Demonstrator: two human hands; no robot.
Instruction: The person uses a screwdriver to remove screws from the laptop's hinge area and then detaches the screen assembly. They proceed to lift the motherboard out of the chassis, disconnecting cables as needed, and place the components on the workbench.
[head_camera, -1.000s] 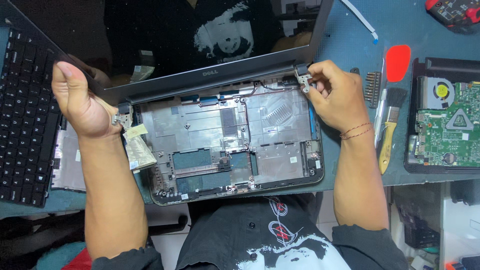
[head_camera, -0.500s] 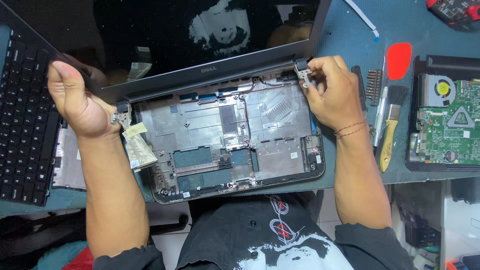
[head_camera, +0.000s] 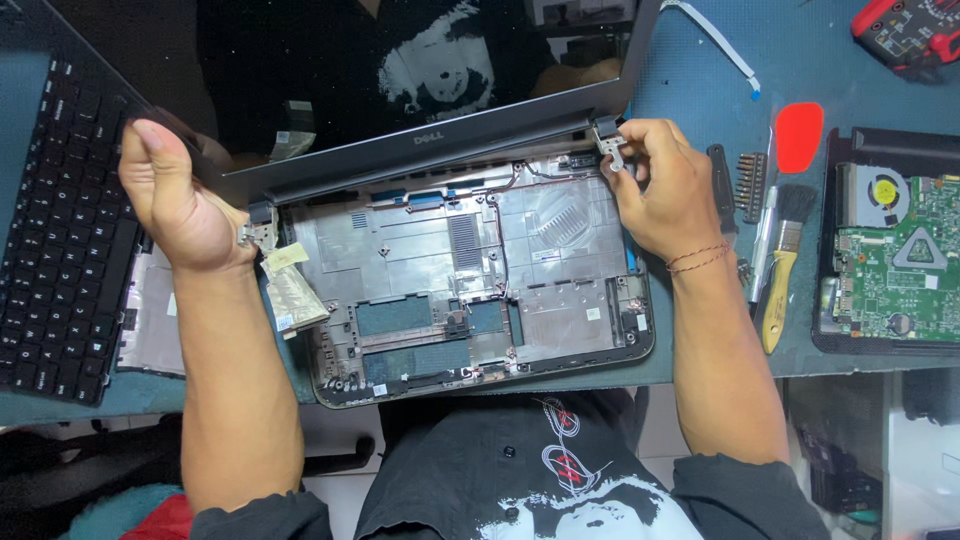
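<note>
A laptop display panel with a dark, reflective screen lies across the far middle of a blue work mat. Its long axis runs left to right, tilted so the right end sits farther away than the left. Its hinge edge faces the person, and the screen extends away toward the far edge of view.

The left hand grips the panel's left end, fingers curled closed around the corner, thumb up. Just right of it a metal left hinge hangs at the panel's lower corner. The right hand pinches the right hinge between thumb and fingertips, fingers narrow and closed on the metal bracket.

Directly near of the panel's hinge edge lies the laptop base shell, opened and stripped, showing a grey inner frame and a thin black cable. Its long axis also runs left to right.

At the left lies a black keyboard deck, running near to far. Right of the right hand are a row of screwdriver bits, a yellow-handled brush, and a red plastic pry pick. At the far right a second laptop chassis holds a green motherboard with a fan. A white ribbon cable lies on the mat at the far side.
</note>
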